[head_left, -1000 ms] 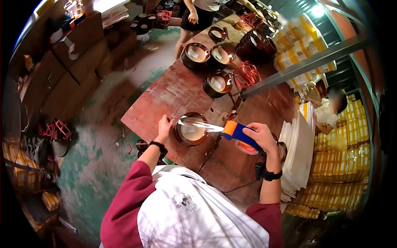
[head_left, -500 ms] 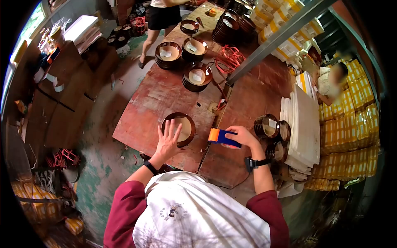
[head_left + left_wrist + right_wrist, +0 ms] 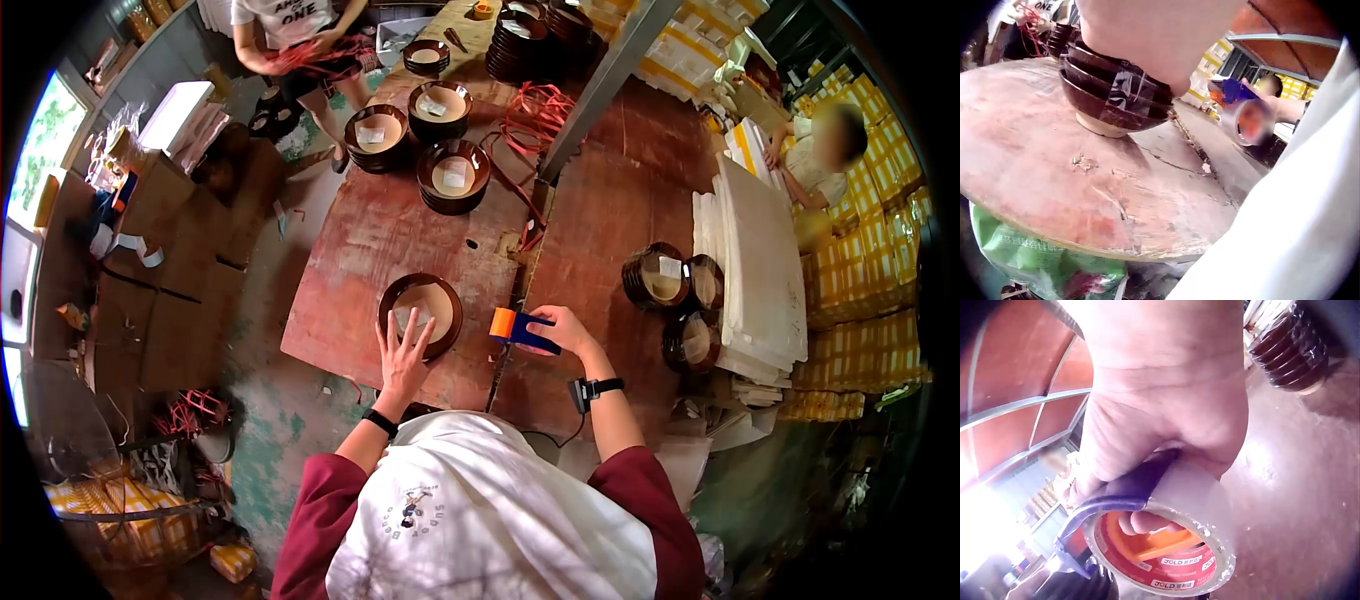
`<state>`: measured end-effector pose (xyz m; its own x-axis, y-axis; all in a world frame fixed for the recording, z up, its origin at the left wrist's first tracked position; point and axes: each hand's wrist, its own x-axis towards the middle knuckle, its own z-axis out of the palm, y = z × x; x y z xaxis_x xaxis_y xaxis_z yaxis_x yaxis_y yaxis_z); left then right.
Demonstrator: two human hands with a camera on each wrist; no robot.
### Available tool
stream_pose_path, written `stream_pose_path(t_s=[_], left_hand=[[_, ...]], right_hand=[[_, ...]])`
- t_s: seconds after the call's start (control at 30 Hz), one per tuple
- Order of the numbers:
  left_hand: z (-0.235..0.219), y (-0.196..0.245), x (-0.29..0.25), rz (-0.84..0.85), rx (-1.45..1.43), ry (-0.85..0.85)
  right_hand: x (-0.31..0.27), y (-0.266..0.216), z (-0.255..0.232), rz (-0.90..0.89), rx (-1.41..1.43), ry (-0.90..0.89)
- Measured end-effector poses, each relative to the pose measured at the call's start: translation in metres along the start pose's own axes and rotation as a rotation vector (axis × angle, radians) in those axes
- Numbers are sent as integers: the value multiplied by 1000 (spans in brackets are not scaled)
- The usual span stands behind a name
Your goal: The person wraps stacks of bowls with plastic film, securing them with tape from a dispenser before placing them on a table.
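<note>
In the head view a stack of dark brown bowls (image 3: 446,290) with a pale inside stands on the near part of the table. My left hand (image 3: 406,358) rests over its near side with fingers spread. The left wrist view shows several nested bowls (image 3: 1091,81) under that hand, with a strip of clear tape (image 3: 1127,90) down their side. To the right, my right hand (image 3: 562,328) grips a blue and orange tape dispenser (image 3: 520,326). In the right wrist view its clear tape roll (image 3: 1204,506) has a red core, with fingers inside the ring.
More bowl stacks (image 3: 455,175) stand farther up the red wooden table (image 3: 340,300), near red straps (image 3: 535,115) and a metal post (image 3: 610,80). Stacked bowls (image 3: 655,280) and white foam sheets (image 3: 755,270) are on the right. Two people are beyond the table.
The tape stretched between dispenser and bowls is no longer there. My left hand went from pinching at the bowls' left side to lying spread over them. The dispenser moved left, closer to the stack.
</note>
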<state>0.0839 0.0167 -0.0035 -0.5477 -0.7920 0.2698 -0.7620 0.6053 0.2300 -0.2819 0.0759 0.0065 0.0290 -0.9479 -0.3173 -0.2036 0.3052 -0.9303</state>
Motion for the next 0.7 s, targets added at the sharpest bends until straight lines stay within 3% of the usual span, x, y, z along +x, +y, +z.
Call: stream_pose_path(t_s=[0.23,0.37,0.47,0.53,0.57,0.6,0.7], left_hand=[[4,-13,8,76,9,52],[-16,-27,63,118,-63,18],[-17,-45,124,135,-111,-75],[-36,-40,168,24,-254,-340],[-22,-51,179,103,-226,-255],[-42,-38,190,59,-235,-342],[-34,-41,201,-2,-219,-357]], right_hand=[[0,7,2,57,79,3],[13,24,9,63,192,68],[26,6,28,224,419,142],[39,15,38,332,605,184],[47,19,47,322,680,236],[54,24,52,370,762,256],[77,53,67,377,939,292]])
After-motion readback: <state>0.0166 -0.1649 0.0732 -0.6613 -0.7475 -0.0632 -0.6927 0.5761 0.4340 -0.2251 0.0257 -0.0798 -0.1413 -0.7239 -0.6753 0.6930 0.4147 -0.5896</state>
